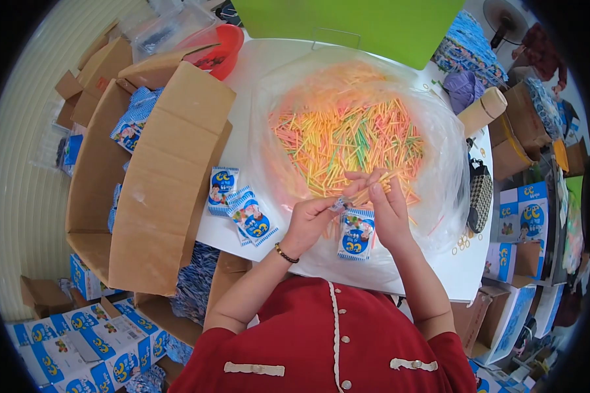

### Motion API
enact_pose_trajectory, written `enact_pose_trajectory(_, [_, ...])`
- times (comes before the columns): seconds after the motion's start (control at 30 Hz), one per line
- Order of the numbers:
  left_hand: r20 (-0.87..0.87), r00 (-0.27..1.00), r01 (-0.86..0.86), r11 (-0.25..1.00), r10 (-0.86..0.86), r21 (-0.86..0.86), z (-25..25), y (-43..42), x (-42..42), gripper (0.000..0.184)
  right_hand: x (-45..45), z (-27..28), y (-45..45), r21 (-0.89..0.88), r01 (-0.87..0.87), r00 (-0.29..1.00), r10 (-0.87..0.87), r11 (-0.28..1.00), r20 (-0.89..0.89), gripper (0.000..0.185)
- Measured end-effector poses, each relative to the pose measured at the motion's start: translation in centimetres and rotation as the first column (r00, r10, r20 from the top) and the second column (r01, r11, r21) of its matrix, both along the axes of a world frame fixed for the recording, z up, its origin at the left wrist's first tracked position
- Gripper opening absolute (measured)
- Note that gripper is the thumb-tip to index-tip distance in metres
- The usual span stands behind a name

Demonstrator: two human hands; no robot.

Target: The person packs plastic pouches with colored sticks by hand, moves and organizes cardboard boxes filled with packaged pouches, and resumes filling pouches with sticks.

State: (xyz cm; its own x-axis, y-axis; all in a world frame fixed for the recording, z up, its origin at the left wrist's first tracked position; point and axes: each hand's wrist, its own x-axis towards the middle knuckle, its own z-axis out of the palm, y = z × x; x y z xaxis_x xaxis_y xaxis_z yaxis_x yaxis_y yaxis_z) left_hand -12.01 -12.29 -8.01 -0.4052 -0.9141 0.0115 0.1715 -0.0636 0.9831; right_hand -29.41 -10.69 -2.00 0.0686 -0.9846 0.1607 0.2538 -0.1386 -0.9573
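I see the left hand (308, 224) nearly closed, pinching a crinkled blue-and-white wrapper (339, 205) just above a printed packet (356, 237) — joined or not, I can't tell. The right hand (389, 213) is half curled around thin pastel sticks (387, 177), over the clear plastic bag (449, 180) heaped with more.

We have sticks (347, 141) in a plastic bag (449, 190) on the table (244, 98), packets (254, 217) left of the bag, and a cardboard box (164, 164) farther left.

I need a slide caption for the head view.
Left hand and right hand over a plastic bag of colourful sticks, blue-and-white packets nearby.
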Motion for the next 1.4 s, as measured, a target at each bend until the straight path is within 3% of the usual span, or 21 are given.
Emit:
enact_pose_trajectory(0.17, [0.107,0.992,0.074,0.997,-0.07,-0.03,0.0,-0.1,0.7,0.022,0.1,0.1,-0.1,0.193,0.031,0.987,-0.06,0.981,0.148,0.023])
enact_pose_trajectory(0.27, [0.114,0.991,0.078,0.996,-0.072,-0.052,0.1,0.0,0.7,0.023,-0.3,-0.1,-0.3,0.154,-0.01,0.972,-0.026,0.988,0.233,0.023])
enact_pose_trajectory(0.47, [0.126,0.99,0.072,0.995,-0.063,-0.068,0.0,-0.1,0.5,0.023,-0.2,0.6,-0.1,0.016,0.063,0.997,-0.063,0.998,0.043,0.022])
enact_pose_trajectory(0.57, [0.146,0.988,0.055,0.996,-0.044,-0.067,-0.7,0.0,0.5,0.023,-0.2,0.6,-0.1,-0.09,0.033,0.999,-0.033,0.995,-0.008,0.02])
enact_pose_trajectory(0.67, [0.166,0.984,0.075,0.996,-0.066,-0.049,-0.2,0.1,0.6,0.022,0.0,-0.1,0.2,-0.085,0.004,0.997,-0.01,0.996,-0.074,0.017])
enact_pose_trajectory(0.77, [0.08,0.993,0.091,0.996,-0.09,-0.007,0.2,0.1,0.5,0.023,-0.3,-0.7,0.1,-0.218,-0.029,0.874,-0.081,0.975,-0.479,0.015])
enact_pose_trajectory(0.83, [-0.053,0.995,0.089,0.995,-0.087,0.039,0.2,0.3,0.0,0.025,-0.2,-0.4,0.3,-0.276,-0.064,0.786,-0.122,0.959,-0.606,0.017])
enact_pose_trajectory(0.97, [-0.117,0.986,0.128,0.991,-0.122,0.046,-0.5,0.1,-0.3,0.031,-0.5,0.8,0.1,-0.255,-0.134,0.604,-0.126,0.958,-0.787,0.026])
enact_pose_trajectory(1.07, [-0.125,0.986,0.113,0.993,-0.108,0.035,-0.3,-0.2,-0.5,0.033,-0.6,2.7,0.0,-0.276,-0.122,0.545,-0.168,0.953,-0.821,0.037])
enact_pose_trajectory(1.2, [-0.181,0.978,0.114,0.993,-0.105,0.04,0.6,-0.8,-0.5,0.033,-1.2,3.2,0.1,-0.286,0.02,0.71,-0.215,0.958,-0.671,0.043])
enact_pose_trajectory(1.4, [-0.2,0.969,0.143,0.99,-0.142,-0.007,0.8,-1.3,-0.3,0.04,-2.2,-0.3,-0.2,-0.342,0.123,0.671,-0.332,0.932,-0.663,0.019])
